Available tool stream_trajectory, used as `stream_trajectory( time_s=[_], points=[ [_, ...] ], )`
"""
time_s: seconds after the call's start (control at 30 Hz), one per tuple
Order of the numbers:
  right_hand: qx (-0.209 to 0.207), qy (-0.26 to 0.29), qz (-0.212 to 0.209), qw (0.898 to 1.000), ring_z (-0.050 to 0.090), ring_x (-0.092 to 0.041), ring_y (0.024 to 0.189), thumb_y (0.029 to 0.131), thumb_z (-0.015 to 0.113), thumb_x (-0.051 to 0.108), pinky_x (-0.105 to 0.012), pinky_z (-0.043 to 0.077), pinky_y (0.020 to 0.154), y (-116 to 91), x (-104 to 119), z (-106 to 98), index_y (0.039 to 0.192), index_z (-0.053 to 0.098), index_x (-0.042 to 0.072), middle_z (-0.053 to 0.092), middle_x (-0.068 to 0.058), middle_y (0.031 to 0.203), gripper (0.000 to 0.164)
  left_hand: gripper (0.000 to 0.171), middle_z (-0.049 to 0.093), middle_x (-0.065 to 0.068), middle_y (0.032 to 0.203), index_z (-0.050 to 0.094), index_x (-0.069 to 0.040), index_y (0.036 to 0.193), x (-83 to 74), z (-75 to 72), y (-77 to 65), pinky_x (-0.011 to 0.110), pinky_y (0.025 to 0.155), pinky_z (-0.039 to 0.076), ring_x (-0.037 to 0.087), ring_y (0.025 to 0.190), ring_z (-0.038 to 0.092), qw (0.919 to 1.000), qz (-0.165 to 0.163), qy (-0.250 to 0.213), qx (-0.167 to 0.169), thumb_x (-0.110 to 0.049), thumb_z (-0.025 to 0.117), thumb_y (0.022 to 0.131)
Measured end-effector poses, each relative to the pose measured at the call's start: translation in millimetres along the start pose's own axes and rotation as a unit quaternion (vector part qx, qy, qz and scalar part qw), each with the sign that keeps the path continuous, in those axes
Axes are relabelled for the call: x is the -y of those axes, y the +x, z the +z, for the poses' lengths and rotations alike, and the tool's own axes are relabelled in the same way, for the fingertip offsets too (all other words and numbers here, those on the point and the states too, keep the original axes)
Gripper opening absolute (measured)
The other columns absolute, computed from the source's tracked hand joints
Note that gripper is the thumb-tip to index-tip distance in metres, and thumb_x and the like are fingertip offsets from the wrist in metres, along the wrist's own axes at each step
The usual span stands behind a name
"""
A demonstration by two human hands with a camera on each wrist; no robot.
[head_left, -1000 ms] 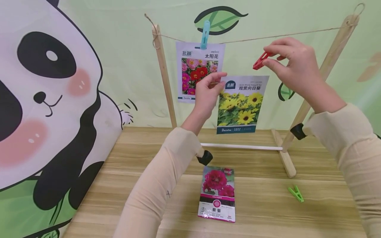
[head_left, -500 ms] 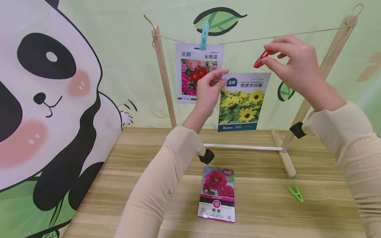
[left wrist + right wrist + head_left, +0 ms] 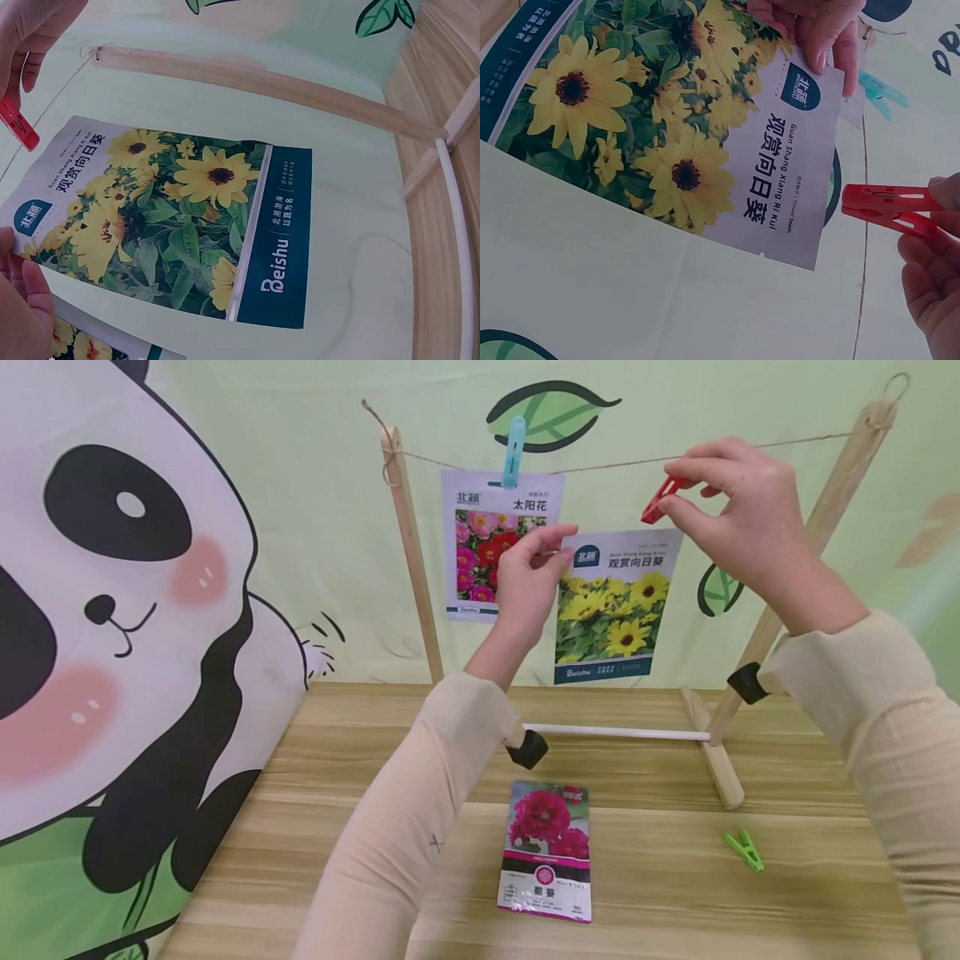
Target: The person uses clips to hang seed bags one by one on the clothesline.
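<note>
Between thumb and fingers my left hand (image 3: 528,581) pinches the upper left corner of a seed packet (image 3: 611,610) with yellow sunflowers, held up just below the string (image 3: 600,467). My right hand (image 3: 750,514) pinches a red clothespin (image 3: 662,500) by its handle end, above the packet's top right corner. In the right wrist view the clothespin (image 3: 889,202) points at the packet's top edge, with a gap between them. A blue clothespin (image 3: 513,452) fastens another seed packet (image 3: 468,539), with pink and red flowers, to the string; my left hand covers part of it.
A third seed packet (image 3: 545,852) with magenta flowers lies flat on the wooden table (image 3: 660,893). To its right lies a green clothespin (image 3: 744,849). Wooden posts (image 3: 412,552) carry the string, and a white rod (image 3: 618,732) runs low between them.
My left hand has raised the sunflower packet and shifted it slightly right, closer to the string. The right hand with the red clothespin has risen a little.
</note>
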State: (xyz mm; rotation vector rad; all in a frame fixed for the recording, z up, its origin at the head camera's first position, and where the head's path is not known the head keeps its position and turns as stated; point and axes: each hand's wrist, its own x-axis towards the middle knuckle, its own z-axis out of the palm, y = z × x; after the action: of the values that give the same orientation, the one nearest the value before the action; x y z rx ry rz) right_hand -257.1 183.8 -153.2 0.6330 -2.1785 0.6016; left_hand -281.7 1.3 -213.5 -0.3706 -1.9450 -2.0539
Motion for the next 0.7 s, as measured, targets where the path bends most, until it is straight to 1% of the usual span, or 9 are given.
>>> stream_trajectory(
  time_s=[0.1,0.37,0.7],
  points=[
    [-0.001,0.0,0.003,1.0,0.049,-0.015,0.088,0.083,0.058,0.014,-0.006,0.03,0.071,0.7,0.2,0.2,0.108,0.062,0.001,0.06,-0.011,0.108,0.029,0.022,0.053,0.002,0.091,0.062,-0.005,0.105,-1.1,1.1,0.2,0.012,0.067,0.045,0.008,0.079,0.05,1.0,0.002,-0.003,-0.001,-0.002,0.055,0.084],
    [-0.006,-0.007,-0.008,1.0,0.05,-0.02,0.086,0.082,0.061,0.014,-0.006,0.029,0.071,2.6,-0.7,-0.3,0.108,0.062,-0.001,0.059,-0.014,0.108,0.029,0.021,0.054,0.001,0.09,0.063,-0.007,0.102,11.3,4.2,9.5,0.012,0.068,0.046,0.008,0.078,0.052,0.9998,0.014,-0.008,-0.011,-0.002,0.056,0.084],
    [0.002,-0.013,-0.008,1.0,0.049,-0.019,0.086,0.082,0.061,0.013,-0.005,0.03,0.071,4.6,-3.0,-2.3,0.108,0.061,-0.001,0.059,-0.014,0.109,0.029,0.021,0.054,0.002,0.092,0.063,-0.008,0.103,14.3,6.0,14.3,0.011,0.067,0.044,0.007,0.078,0.05,0.9995,0.021,-0.013,-0.02,-0.002,0.056,0.084]
  ],
)
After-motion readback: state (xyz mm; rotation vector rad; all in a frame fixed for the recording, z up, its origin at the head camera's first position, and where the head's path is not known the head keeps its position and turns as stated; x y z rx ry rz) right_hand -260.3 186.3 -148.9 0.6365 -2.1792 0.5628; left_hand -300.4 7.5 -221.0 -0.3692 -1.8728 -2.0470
